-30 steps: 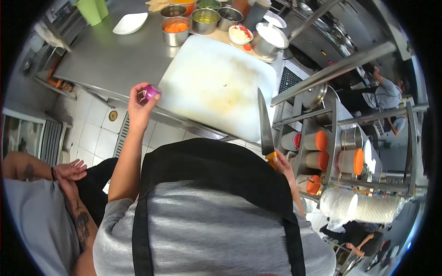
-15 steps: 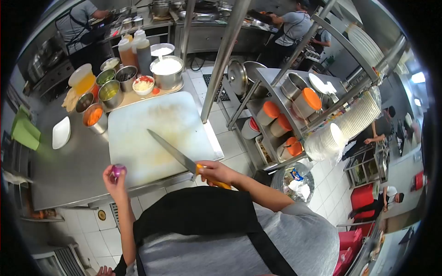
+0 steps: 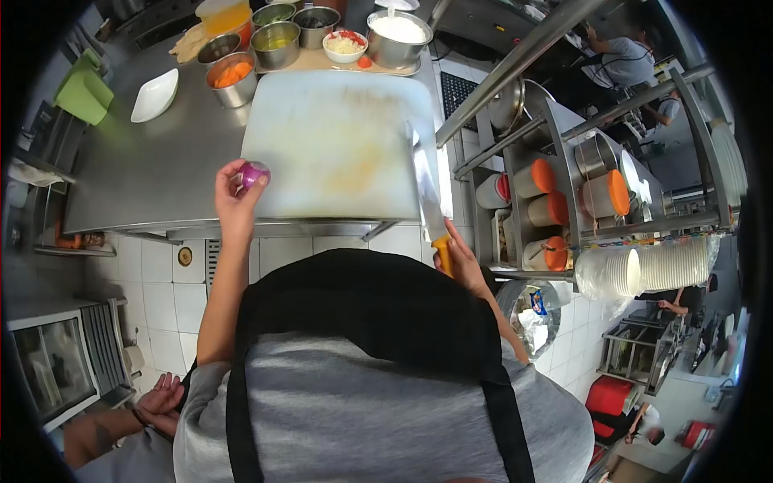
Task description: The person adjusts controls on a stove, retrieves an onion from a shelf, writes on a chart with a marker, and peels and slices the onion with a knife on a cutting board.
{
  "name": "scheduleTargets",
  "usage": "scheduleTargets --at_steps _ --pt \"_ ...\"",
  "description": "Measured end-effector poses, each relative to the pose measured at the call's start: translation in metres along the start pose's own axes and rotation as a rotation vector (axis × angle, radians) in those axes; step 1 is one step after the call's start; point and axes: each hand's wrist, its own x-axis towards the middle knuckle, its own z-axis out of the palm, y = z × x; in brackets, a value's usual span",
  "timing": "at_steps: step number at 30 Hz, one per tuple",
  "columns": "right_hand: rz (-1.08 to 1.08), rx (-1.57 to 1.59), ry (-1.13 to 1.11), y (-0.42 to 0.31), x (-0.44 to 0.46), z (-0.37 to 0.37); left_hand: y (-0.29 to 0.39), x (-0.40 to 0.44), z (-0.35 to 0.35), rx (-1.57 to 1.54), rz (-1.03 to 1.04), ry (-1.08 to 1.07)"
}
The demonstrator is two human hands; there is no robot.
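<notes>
Between the fingers of my left hand [image 3: 233, 201] is a small red onion [image 3: 254, 173], held up beside the left front of the white cutting board [image 3: 314, 137]. My right hand [image 3: 465, 262] grips the yellow handle of a large kitchen knife [image 3: 427, 185] past the board's front right corner. The blade points away from me along the board's right edge, its tip near the board. Brown and yellow stains mark the board's surface.
Behind the board stand a bowl of chopped food [image 3: 345, 55], a pot of white contents [image 3: 396, 40] and an orange-filled metal container [image 3: 233, 84]. A white dish [image 3: 155, 97] lies left. Metal shelving [image 3: 555, 129] rises right. Another person's hands [image 3: 163, 398] show lower left.
The view has shifted, and the surroundings appear turned. My right hand has swung the knife from across the board to its right edge. The onion stays in my left hand.
</notes>
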Motion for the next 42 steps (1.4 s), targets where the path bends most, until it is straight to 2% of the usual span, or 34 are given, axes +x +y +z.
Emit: scheduleTargets --at_steps 6,9,11,14,15,16,17,19,21,26,29,31,33,35,38,39,40,41,42 --pt "0.311 -0.094 0.207 0.003 -0.116 -0.089 -0.004 0.011 0.0 0.032 -0.019 -0.026" --pt "0.4 -0.157 0.229 -0.039 -0.178 -0.117 0.0 0.015 0.006 0.009 0.004 -0.051" --pt "0.317 -0.221 0.458 -0.055 -0.193 -0.107 -0.006 0.019 0.002 0.044 -0.01 -0.063" --pt "0.035 -0.45 0.391 -0.059 -0.153 -0.067 -0.007 0.022 0.006 0.053 -0.012 -0.074" --pt "-0.184 -0.686 0.376 -0.054 -0.122 -0.043 -0.008 0.021 0.009 0.05 -0.011 -0.075" --pt "-0.297 -0.994 0.386 -0.056 -0.095 -0.017 -0.007 0.02 0.013 0.048 -0.009 -0.077" --pt "-0.406 -1.112 0.422 -0.046 -0.069 0.003 -0.004 0.019 0.018 0.046 -0.005 -0.079" --pt "-0.634 -1.103 0.459 -0.016 -0.02 0.024 -0.004 0.02 0.022 0.041 -0.001 -0.072" --pt "-0.689 -1.027 0.474 0.011 0.01 0.037 -0.006 0.018 0.022 0.038 -0.007 -0.051" --pt "-0.641 -0.964 0.534 0.048 0.009 0.023 -0.013 0.015 0.008 0.035 -0.018 -0.032" --pt "-0.445 -0.919 0.486 0.079 -0.046 -0.022 -0.006 0.012 0.009 0.041 -0.021 -0.048" --pt "-0.421 -1.139 0.471 0.076 -0.103 -0.044 -0.007 0.01 0.014 0.039 -0.015 -0.089" --pt "-0.373 -1.498 0.395 0.096 -0.16 -0.091 -0.014 0.016 0.021 0.038 0.004 -0.16" --pt "-0.284 -1.299 0.488 0.061 -0.191 -0.073 -0.03 0.023 0.034 0.067 0.078 -0.24" --pt "-0.39 -1.111 0.508 0.026 -0.16 -0.056 -0.046 0.032 0.058 0.227 0.213 -0.292" --pt "-0.305 -0.952 0.441 0.001 -0.134 -0.038 -0.047 0.032 0.065 0.299 0.259 -0.303" --pt "-0.344 -1.06 0.425 -0.028 -0.108 -0.011 -0.042 0.029 0.071 0.355 0.259 -0.291" --pt "-0.106 -0.996 0.413 -0.065 -0.086 0.026 -0.033 0.029 0.076 0.411 0.26 -0.279" --pt "-0.371 -1.202 0.353 -0.07 -0.061 0.032 -0.028 0.027 0.079 0.467 0.257 -0.268"
